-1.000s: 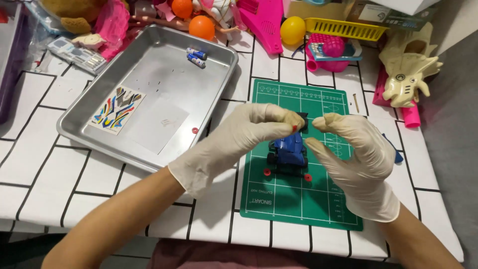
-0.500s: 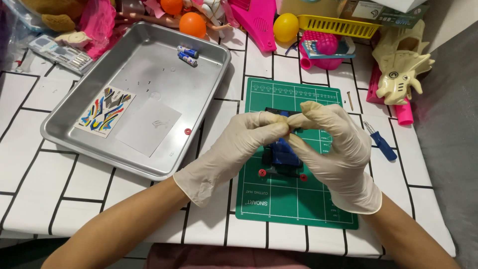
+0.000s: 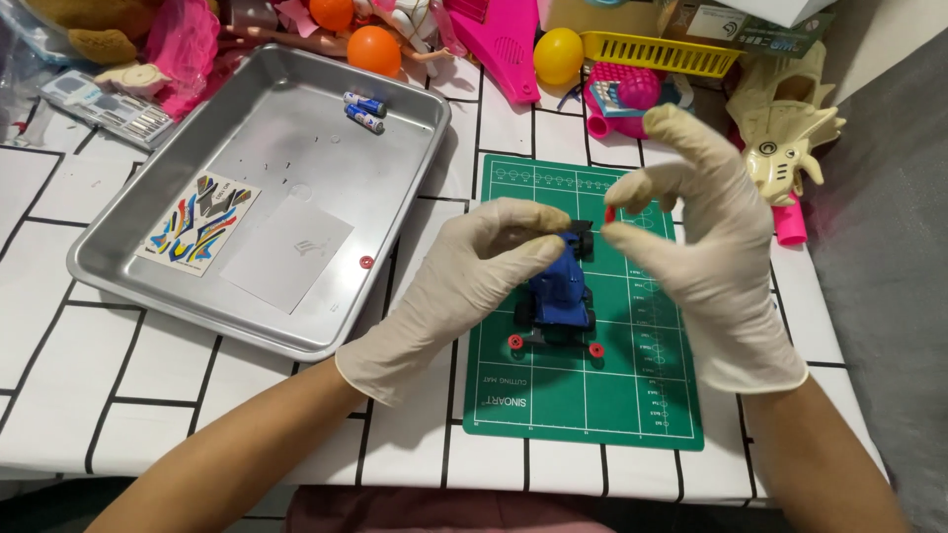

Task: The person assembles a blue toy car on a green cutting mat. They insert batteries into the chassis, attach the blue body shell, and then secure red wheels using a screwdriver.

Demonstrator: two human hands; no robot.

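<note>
A small blue toy car (image 3: 561,294) with red wheel hubs sits on a green cutting mat (image 3: 583,395). My left hand (image 3: 474,276), in a cream glove, grips the car's front end and holds it against the mat. My right hand (image 3: 706,242), also gloved, is raised just right of the car and pinches a tiny red part (image 3: 609,214) between thumb and forefinger. The other fingers of that hand are spread upward.
A metal tray (image 3: 148,286) on the left holds a sticker sheet (image 3: 202,223), a grey sheet (image 3: 287,253), two small batteries (image 3: 363,111) and a tiny red piece (image 3: 366,263). Toys, orange and yellow balls, a yellow basket (image 3: 657,51) and a beige dinosaur toy (image 3: 785,138) crowd the far edge.
My right hand has lifted away from the car's front with the tiny red part pinched in it. My left hand has stayed on the car.
</note>
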